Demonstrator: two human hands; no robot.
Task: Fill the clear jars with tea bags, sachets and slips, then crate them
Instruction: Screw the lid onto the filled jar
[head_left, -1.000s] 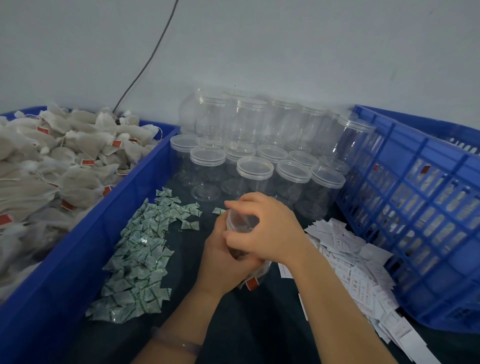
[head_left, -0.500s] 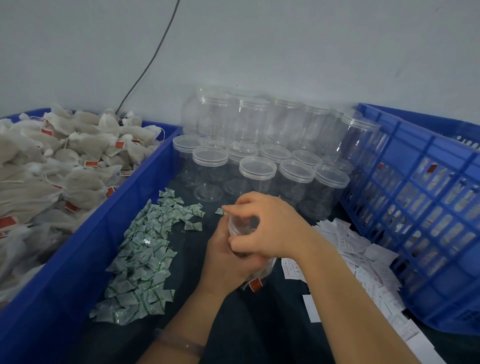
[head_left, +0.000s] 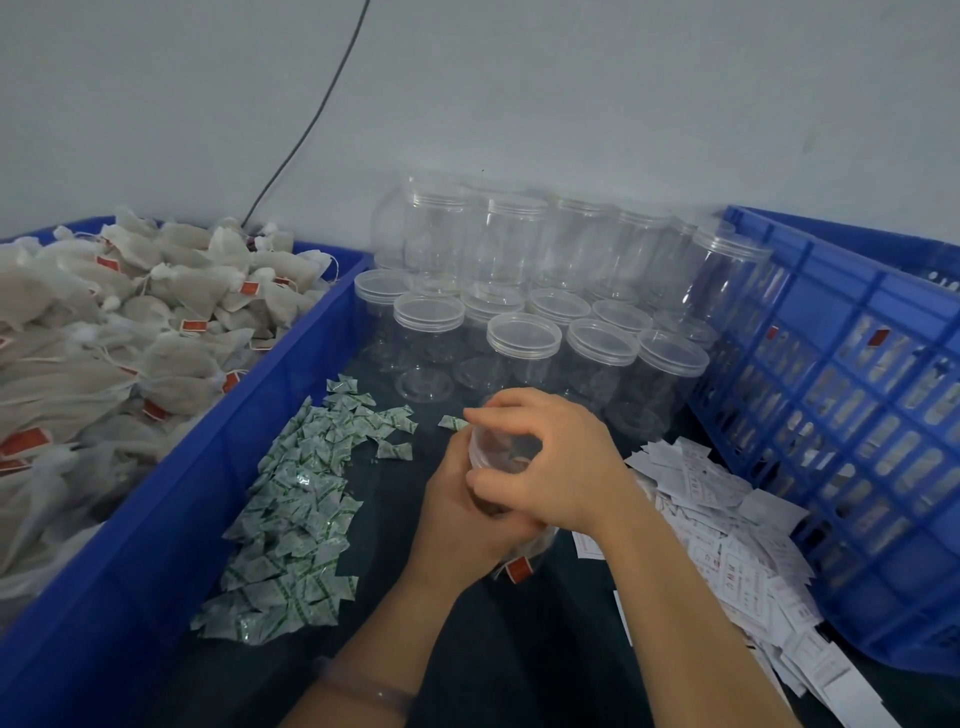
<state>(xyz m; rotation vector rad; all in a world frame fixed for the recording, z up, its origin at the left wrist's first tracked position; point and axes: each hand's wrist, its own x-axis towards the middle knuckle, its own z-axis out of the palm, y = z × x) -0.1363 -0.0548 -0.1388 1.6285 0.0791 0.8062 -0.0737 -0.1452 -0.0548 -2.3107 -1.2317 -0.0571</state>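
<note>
Little is changed since a second ago: the jar (head_left: 503, 451) is kept near centre, cupped underneath by the left hand (head_left: 460, 519), its rim pinched by the curled right hand (head_left: 563, 467). Filling is judged unfinished. At left, tea bags (head_left: 130, 332) are heaped in the bin (head_left: 218, 441). The contents of the right crate (head_left: 841, 395) are only dimly seen.
</note>
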